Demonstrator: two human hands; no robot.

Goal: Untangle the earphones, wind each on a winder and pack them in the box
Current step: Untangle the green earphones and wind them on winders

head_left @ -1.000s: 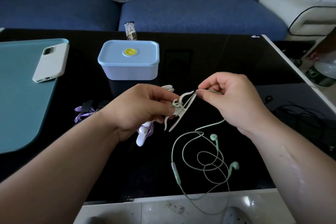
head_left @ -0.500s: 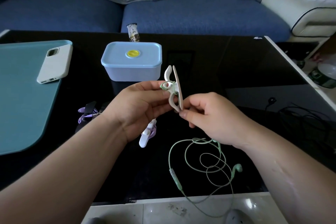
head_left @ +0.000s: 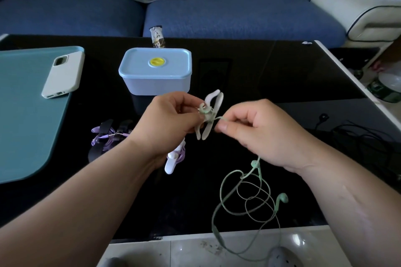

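The white winder (head_left: 209, 115), just in front of the box (head_left: 155, 71), is pinched in my left hand (head_left: 169, 119); my right hand (head_left: 256, 134) pinches the green earphones (head_left: 281, 199) by their cable beside it. I'd wind taut, turns side by side.

white winder (head_left: 211, 112) held up, near upright, green earphones (head_left: 281, 199) cable wrapped round its middle, rest in loose loops below, both buds free; light-blue box (head_left: 156, 76) behind, lid on; purple earphones (head_left: 183, 155) wound on second winder (head_left: 171, 163), lying flat

The left hand (head_left: 169, 121) and right hand (head_left: 260, 134) are bare, as are both forearms (head_left: 86, 201), fingernails (head_left: 224, 125) trimmed short.
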